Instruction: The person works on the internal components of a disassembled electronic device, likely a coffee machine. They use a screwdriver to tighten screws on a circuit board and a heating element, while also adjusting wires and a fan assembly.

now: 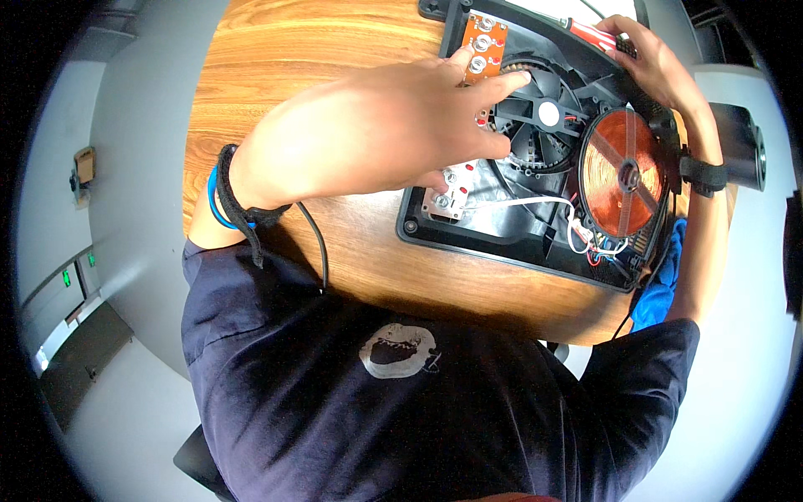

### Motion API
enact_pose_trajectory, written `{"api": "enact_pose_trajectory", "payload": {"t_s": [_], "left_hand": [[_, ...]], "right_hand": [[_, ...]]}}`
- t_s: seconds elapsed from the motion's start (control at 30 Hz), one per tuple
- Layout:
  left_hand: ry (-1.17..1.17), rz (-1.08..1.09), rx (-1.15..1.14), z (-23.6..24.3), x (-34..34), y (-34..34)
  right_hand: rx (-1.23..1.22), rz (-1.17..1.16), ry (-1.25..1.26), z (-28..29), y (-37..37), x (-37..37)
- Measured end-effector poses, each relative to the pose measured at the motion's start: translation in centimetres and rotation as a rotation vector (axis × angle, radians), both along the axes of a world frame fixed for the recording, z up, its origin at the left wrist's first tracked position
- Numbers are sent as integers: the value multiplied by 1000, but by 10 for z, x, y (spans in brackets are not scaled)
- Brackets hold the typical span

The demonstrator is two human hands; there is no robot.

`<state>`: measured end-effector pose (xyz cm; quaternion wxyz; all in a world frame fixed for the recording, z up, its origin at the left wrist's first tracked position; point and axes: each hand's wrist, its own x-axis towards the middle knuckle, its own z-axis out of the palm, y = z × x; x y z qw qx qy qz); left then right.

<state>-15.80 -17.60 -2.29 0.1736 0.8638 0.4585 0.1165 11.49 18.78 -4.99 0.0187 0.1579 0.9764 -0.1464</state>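
Note:
On the table lies an opened induction cooker, its black plastic housing (502, 251) turned at a slant. Inside it are a black fan (548, 113), a round copper coil (623, 171) and, along the left side, an orange control board (485, 46) with small springs. My left hand (452, 113) spreads its fingers over that board and the fan's edge, hiding the middle part. Below its thumb shows a pale board end (447, 199) with a white cable. At the far right edge of the housing, my right hand (657, 67) has its fingers closed around the end of a red-and-white screwdriver handle (590, 33).
A blue cloth (661, 284) lies at the table's right edge, near a dark cylindrical object (740, 146). Thin wires (598, 247) gather below the coil. A black cable (316, 238) runs over the wooden table (318, 50) beside my left wrist.

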Motion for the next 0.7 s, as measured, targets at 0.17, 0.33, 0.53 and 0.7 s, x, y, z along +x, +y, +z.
{"api": "enact_pose_trajectory", "payload": {"t_s": [0.17, 0.33, 0.53, 0.7], "left_hand": [[0, 8, 36, -3, -1, -2], [32, 3, 32, -6, 0, 0], [45, 37, -58, 7, 1, -4], [73, 38, -107, 21, 5, 2]], "right_hand": [[-20, -37, -58, -3, 8, -5], [-51, -29, -49, -3, 8, 0], [88, -125, -90, 12, -32, 1], [-4, -90, 101, 18, -61, 33]]}}
